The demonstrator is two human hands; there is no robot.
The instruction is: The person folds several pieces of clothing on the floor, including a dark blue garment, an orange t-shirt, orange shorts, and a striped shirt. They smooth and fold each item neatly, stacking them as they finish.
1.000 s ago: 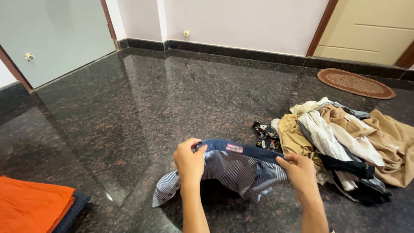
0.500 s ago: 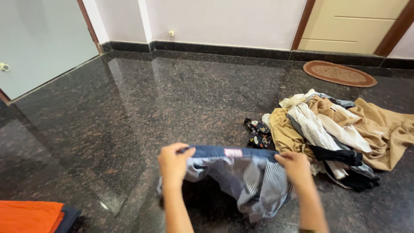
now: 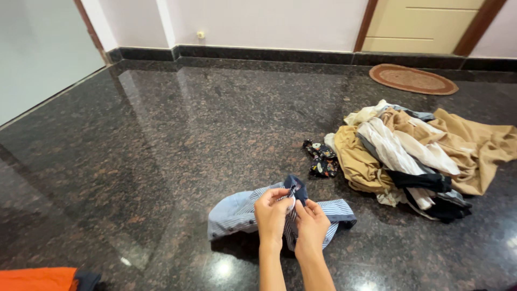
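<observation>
Blue-striped shirt (image 3: 237, 213) gathered on granite floor (image 3: 161, 151); left hand (image 3: 272, 215) and right hand (image 3: 311, 229) both pinched closed on its navy collar (image 3: 296, 188).

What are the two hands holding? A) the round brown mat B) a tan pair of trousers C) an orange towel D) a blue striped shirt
D: the left hand and the right hand are pressed close together, both gripping the blue striped shirt with its dark collar, which lies bunched on the dark shiny floor; the pile of clothes sits apart to the right.
</observation>
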